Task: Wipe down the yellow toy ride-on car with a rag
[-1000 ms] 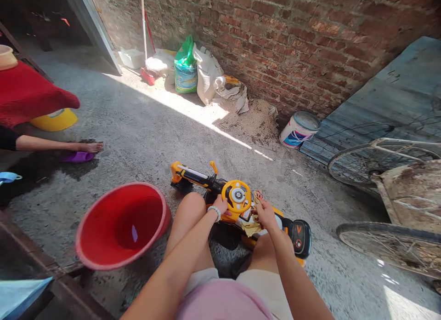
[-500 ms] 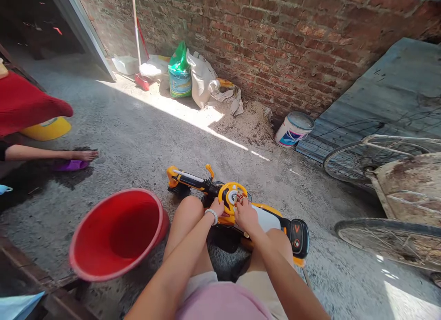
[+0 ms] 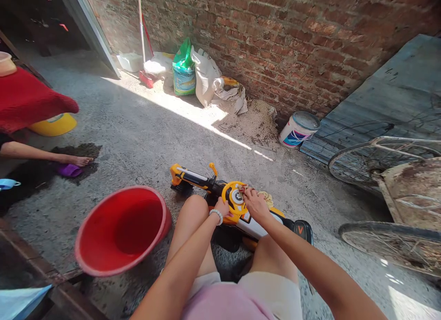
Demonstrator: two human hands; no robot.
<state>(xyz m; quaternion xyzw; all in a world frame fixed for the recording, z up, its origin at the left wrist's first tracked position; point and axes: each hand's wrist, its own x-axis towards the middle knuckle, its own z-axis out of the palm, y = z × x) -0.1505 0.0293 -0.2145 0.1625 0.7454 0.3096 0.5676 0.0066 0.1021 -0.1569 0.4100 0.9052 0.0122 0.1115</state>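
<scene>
A yellow, black and white ride-on toy digger (image 3: 255, 225) stands on the concrete between my knees. My left hand (image 3: 223, 207), with a beaded bracelet at the wrist, is closed on the near left rim of its yellow steering wheel (image 3: 228, 187). My right hand (image 3: 254, 204) is closed over a crumpled cloth (image 3: 268, 198), pale yellow with a red patterned part, at the right side of the wheel. The palm hides much of the cloth. The digger's arm reaches out to the left; its black seat back (image 3: 303, 231) is at the right.
A large red tub (image 3: 84, 258) stands at my left. Another person's foot (image 3: 82, 161) and a purple slipper (image 3: 70, 170) are farther left. Sacks (image 3: 206, 76), a paint bucket (image 3: 299, 129) and spilled grain (image 3: 257, 122) lie along the brick wall. A wheeled cart (image 3: 386, 186) stands at right.
My right hand has moved right along the steering wheel, and more of the cloth shows. My left hand stays on the rim. The other person's foot has drawn slightly back left.
</scene>
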